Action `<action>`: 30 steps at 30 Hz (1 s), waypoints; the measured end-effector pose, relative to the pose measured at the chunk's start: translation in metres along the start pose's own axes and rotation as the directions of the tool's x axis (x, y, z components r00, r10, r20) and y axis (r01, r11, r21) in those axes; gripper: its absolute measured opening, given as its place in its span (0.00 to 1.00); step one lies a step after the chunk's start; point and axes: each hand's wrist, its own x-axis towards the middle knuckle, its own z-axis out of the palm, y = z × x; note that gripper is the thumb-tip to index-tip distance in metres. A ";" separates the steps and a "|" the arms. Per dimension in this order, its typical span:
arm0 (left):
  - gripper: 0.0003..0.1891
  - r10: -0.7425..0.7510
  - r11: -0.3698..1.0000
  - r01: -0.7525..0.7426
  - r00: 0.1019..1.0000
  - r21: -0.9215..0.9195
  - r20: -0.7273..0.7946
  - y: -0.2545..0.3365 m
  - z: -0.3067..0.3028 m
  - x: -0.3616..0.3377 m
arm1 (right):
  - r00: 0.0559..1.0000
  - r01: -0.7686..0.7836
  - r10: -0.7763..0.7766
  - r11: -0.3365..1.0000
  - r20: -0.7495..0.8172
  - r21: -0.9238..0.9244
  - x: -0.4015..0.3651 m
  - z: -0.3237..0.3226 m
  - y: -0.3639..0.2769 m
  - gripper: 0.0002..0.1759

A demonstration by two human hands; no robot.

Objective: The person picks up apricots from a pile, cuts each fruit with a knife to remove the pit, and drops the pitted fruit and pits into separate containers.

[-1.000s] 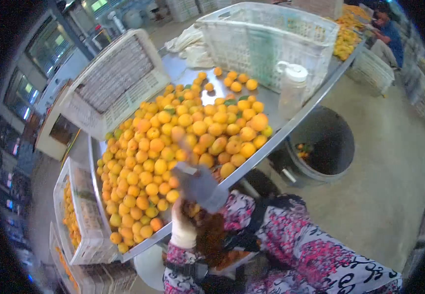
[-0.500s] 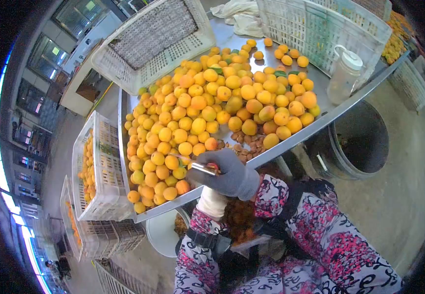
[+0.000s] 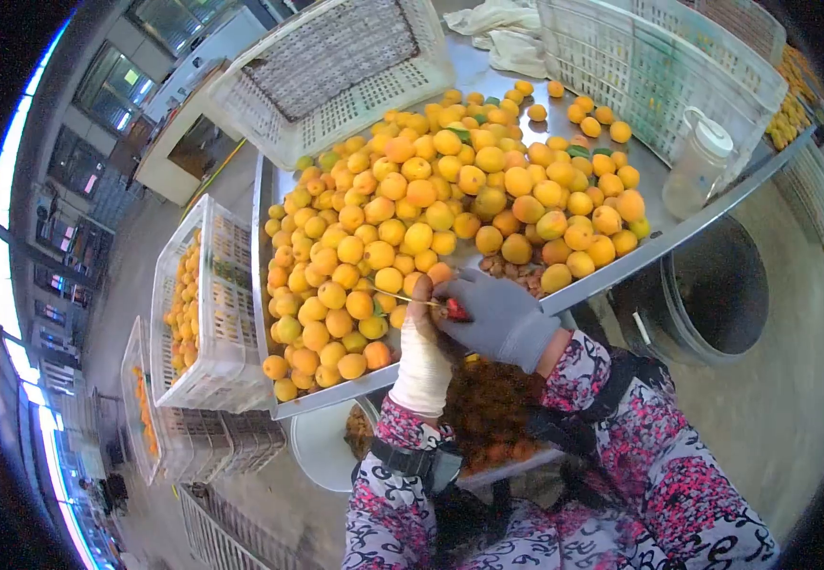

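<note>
My right hand, in a grey glove, is closed on a small knife with a red handle. The thin blade points left over the apricots. Against it, at the table's near edge, is my left hand, bare at the thumb with a white wrap around palm and wrist. Its fingers are curled and partly behind the right hand, so what they hold is hidden. A large heap of yellow-orange apricots lies just beyond both hands. Brown apricot pits are piled on the metal table near the right hand.
Below my hands sits a container of orange-brown fruit pieces. A white bucket stands left of it, a dark bucket to the right. Crates of apricots line the left. A tipped crate, upright crate and plastic jug are on the table.
My right hand has drawn back from over the fruit, and my left hand has come up beside it. The whole view has shifted slightly.
</note>
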 end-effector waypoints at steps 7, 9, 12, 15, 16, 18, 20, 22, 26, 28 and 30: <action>0.22 -0.102 0.995 0.103 0.987 0.001 0.127 -0.012 -0.041 0.020 | 0.952 -0.045 0.178 0.888 -0.250 0.458 -0.002 0.019 0.013 0.20; 0.19 -0.147 0.988 0.145 0.987 0.049 0.062 -0.009 -0.036 0.016 | 0.946 -0.087 0.227 0.867 -0.233 0.491 0.009 0.007 0.030 0.21; 0.14 -0.038 0.137 -0.733 0.669 0.667 0.743 0.004 -0.032 -0.001 | 0.947 -0.132 0.268 0.828 -0.177 0.545 0.017 -0.002 0.042 0.24; 0.16 -0.210 0.439 -0.473 0.773 0.764 0.599 -0.010 -0.027 -0.019 | 0.945 -0.196 0.262 0.933 -0.196 0.300 0.012 -0.011 0.035 0.26; 0.18 -0.307 0.554 -0.303 0.791 0.775 0.529 -0.012 -0.023 -0.024 | 0.937 -0.207 0.281 0.924 -0.205 0.321 0.012 -0.012 0.033 0.25; 0.18 -0.352 0.533 -0.256 0.800 0.807 0.486 0.006 -0.008 -0.030 | 0.930 -0.217 0.300 0.915 -0.213 0.341 0.013 -0.009 0.036 0.25; 0.17 -0.239 0.665 -0.147 0.887 0.733 0.394 0.014 -0.009 -0.026 | 0.924 -0.185 0.334 0.814 -0.183 0.550 0.017 -0.003 0.044 0.24; 0.17 0.089 0.221 -0.456 0.890 0.862 0.448 0.006 -0.046 0.010 | 0.926 -0.170 0.324 0.814 -0.193 0.555 0.017 -0.002 0.045 0.22; 0.23 0.244 -0.327 -0.370 0.856 0.870 0.455 0.015 -0.053 0.030 | 0.935 -0.112 0.300 0.759 -0.191 0.642 0.011 -0.006 0.038 0.20; 0.26 0.285 -0.434 -0.293 0.853 0.852 0.438 0.011 -0.048 0.040 | 0.937 -0.122 0.305 0.742 -0.169 0.659 0.010 -0.004 0.042 0.20; 0.27 0.333 -0.609 -0.265 0.770 0.748 0.544 0.004 -0.040 0.053 | 0.940 -0.132 0.308 0.727 -0.148 0.674 0.008 -0.006 0.042 0.20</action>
